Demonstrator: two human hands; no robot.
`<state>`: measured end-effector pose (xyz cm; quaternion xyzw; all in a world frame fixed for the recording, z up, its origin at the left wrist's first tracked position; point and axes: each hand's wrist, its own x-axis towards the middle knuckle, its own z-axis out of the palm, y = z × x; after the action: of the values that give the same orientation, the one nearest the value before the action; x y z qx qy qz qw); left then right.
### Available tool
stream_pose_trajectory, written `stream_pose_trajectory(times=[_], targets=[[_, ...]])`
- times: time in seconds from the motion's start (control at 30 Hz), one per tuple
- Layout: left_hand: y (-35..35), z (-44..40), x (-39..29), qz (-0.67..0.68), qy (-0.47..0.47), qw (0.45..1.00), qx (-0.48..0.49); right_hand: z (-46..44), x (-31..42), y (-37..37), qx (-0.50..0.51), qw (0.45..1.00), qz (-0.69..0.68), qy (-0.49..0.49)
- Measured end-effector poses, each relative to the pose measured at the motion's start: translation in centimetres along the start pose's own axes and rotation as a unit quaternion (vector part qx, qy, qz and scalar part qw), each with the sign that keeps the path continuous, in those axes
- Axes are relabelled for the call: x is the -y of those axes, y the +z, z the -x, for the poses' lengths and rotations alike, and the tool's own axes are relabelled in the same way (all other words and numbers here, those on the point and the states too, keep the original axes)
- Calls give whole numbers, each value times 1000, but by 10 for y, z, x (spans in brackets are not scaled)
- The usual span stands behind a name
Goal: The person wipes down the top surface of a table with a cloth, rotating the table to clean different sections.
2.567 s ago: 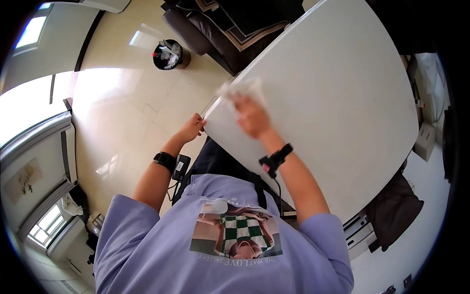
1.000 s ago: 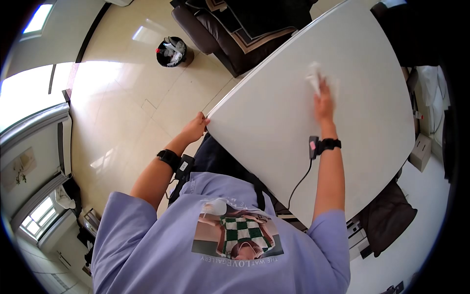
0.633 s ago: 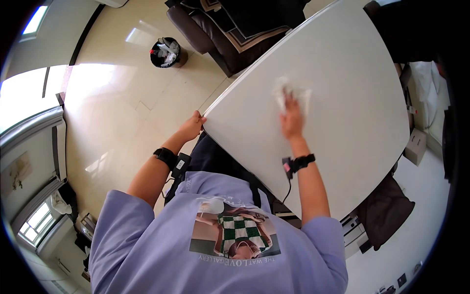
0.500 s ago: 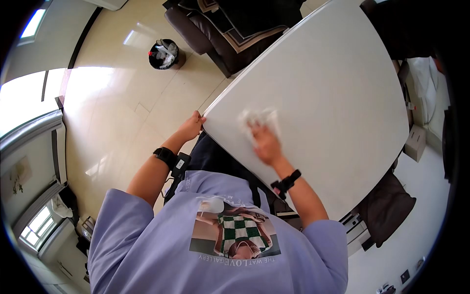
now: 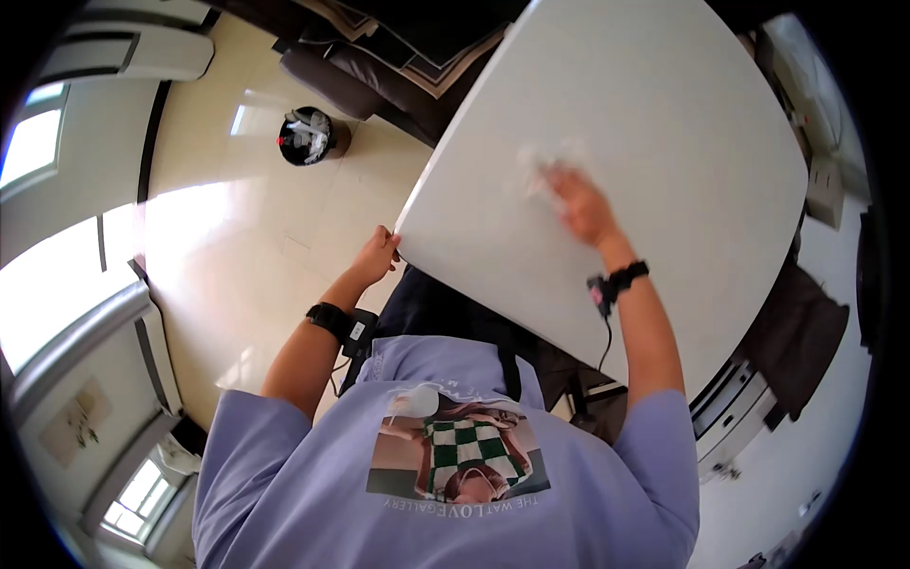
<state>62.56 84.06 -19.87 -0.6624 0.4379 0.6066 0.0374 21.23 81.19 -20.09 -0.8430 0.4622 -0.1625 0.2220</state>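
My right hand (image 5: 582, 209) presses a crumpled white cloth (image 5: 542, 173) flat against the white tabletop (image 5: 664, 123). Hand and cloth are smeared by motion, and the cloth's edges are hard to make out. At the table's near left corner, my left hand (image 5: 377, 256) grips the rim, its fingers curled and partly hidden by the edge.
On the tiled floor to the left stands a black bin (image 5: 308, 137) with rubbish in it. A brown leather seat (image 5: 360, 81) with dark patterned fabric is beyond the table's left edge. A dark brown chair cover (image 5: 796, 332) hangs at the right.
My right hand has slid the cloth away from me and to the right across the tabletop. My left hand stays at the corner. The view has shifted slightly.
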Motion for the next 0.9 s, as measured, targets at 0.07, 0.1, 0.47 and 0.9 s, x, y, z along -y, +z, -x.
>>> stream_pose_trajectory(times=[0.07,0.1,0.47,0.9], targets=[[-1,0,2,-10,-1,1000,7,-7,-33,-6,-100,979,45,170],[0,1,2,-2,3,1000,6,-7,-54,-3,-164,975,34,146],[-12,-17,20,-69,-7,996,53,63,121,62,10,983,-61,174],[-23,-29,23,-117,16,988,99,130,148,72,72,990,-74,98]])
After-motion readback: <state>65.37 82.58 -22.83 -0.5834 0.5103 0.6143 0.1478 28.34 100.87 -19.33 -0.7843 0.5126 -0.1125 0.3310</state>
